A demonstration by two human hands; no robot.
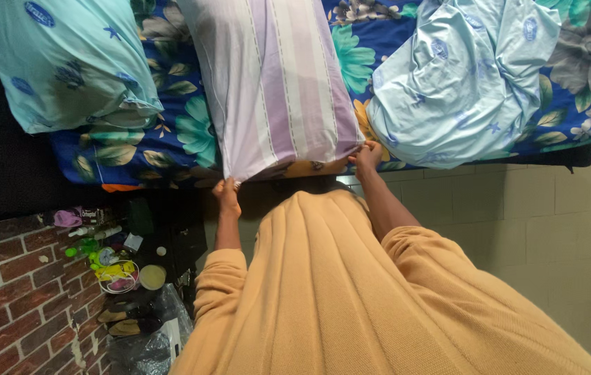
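At the far left, beside a brick wall [4, 298], a clutter of small bottles and bags [118, 278] sits on the floor, and above it a turquoise pillow [66, 62] lies on the bed with its flowered blue sheet [170, 149]. Next along, the person's left hand [226, 196] pinches the near left corner of a striped lilac-and-white pillow [274, 83], its grip closed on the fabric edge. That pillow lies lengthwise across the bed, its near end at the mattress edge and drawn taut between the two hands. Further right, the right hand [366, 154] clamps the other near corner, fingers folded over the hem. The striped case looks already pulled over the filling, so the covering seems largely done; squaring the open end and placing the pillow appear to remain. Beyond the right hand lies a second turquoise pillow [462, 76], rumpled, above a tiled floor [552, 229].
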